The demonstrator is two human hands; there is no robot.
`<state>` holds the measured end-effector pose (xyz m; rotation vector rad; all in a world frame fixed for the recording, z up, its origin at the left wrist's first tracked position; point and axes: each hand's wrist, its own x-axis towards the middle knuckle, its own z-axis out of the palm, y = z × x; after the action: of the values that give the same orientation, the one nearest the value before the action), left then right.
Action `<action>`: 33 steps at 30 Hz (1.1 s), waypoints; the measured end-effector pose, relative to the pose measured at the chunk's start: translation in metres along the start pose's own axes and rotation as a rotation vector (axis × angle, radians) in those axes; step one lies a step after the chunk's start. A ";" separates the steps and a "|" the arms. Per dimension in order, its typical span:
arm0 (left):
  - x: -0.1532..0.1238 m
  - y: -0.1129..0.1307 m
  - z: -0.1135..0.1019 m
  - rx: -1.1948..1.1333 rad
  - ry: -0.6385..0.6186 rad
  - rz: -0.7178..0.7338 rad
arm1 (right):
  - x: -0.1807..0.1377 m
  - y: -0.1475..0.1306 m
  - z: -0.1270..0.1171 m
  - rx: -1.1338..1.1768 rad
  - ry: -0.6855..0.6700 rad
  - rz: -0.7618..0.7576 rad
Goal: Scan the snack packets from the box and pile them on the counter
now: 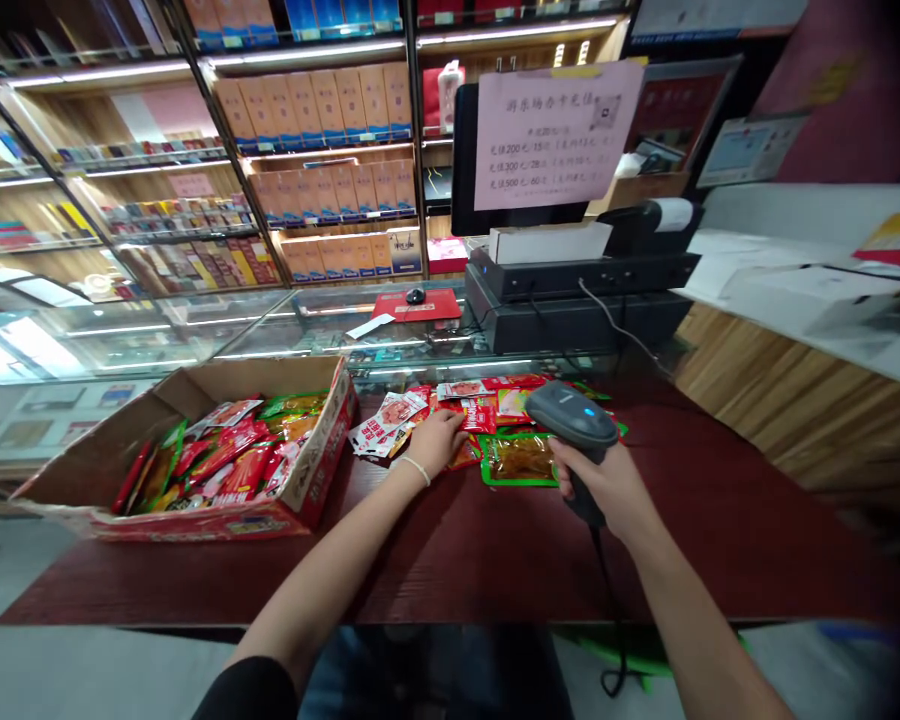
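"Snack packets point(487, 412) spread all over the dark red wooden table point(495, 560), right under and past the left hand point(439, 440). Anyone handled these? They look like a pain to grab."

"lol yeah. Glossy plastic pouches, flat, mostly red with some green and white. I'd guess they weigh next to nothing, go floppy, and are slick enough to slide over each other in a heap like that. Best bet is pinching a sealed edge or a corner, not the soft middle."

"Is the left hand actually gripping one?"

"Fingers are curled down on a red pouch at the near side of the heap, touching it for sure, but I can't tell if it's a pinch or just resting. Right hand point(607, 485) is wrapped tight round the handle of a grey barcode scanner point(570, 415), whose head is right by a green-edged packet point(517, 462) with something brown inside. The cable trails off the near table edge."

"And the box?"

"Cardboard box point(322, 450) on the left, flaps open, with a layer of the same sort of pouches inside. Stiff walls, a bit battered. Till point(570, 300) sits behind on the glass counter point(307, 330)."
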<state>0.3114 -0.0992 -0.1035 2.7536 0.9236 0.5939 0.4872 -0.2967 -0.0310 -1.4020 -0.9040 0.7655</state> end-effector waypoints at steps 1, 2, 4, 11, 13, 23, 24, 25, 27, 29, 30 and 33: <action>-0.001 0.000 0.000 -0.005 -0.009 0.020 | 0.000 0.000 0.000 -0.002 -0.001 0.003; -0.003 0.001 -0.002 -0.007 -0.008 0.047 | 0.001 -0.001 0.002 -0.004 -0.004 0.006; -0.005 0.000 -0.012 0.001 0.011 0.098 | 0.002 -0.005 0.008 -0.001 -0.013 0.009; -0.025 -0.005 -0.096 -0.009 0.095 0.109 | 0.014 -0.032 0.059 -0.047 -0.064 -0.011; -0.037 -0.016 -0.128 -0.027 0.126 0.091 | 0.017 -0.041 0.078 -0.081 -0.118 -0.021; -0.143 -0.163 -0.245 0.097 0.311 -0.356 | 0.029 -0.076 0.202 -0.142 -0.467 -0.148; -0.157 -0.181 -0.253 0.113 0.329 -0.407 | 0.029 -0.076 0.216 -0.143 -0.493 -0.153; -0.171 -0.198 -0.261 0.128 0.347 -0.467 | 0.030 -0.076 0.229 -0.141 -0.517 -0.159; -0.199 -0.229 -0.275 0.161 0.367 -0.604 | 0.030 -0.076 0.254 -0.139 -0.563 -0.170; -0.223 -0.254 -0.285 0.156 0.370 -0.735 | 0.030 -0.076 0.277 -0.132 -0.606 -0.172; -0.233 -0.265 -0.289 0.139 0.369 -0.790 | 0.030 -0.075 0.287 -0.127 -0.631 -0.166; -0.253 -0.287 -0.295 0.132 0.329 -0.909 | 0.030 -0.074 0.315 -0.086 -0.680 -0.147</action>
<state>-0.1525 -0.0147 0.0012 1.9888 2.1364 0.8010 0.2197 -0.1231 0.0317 -1.1352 -1.5592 1.1264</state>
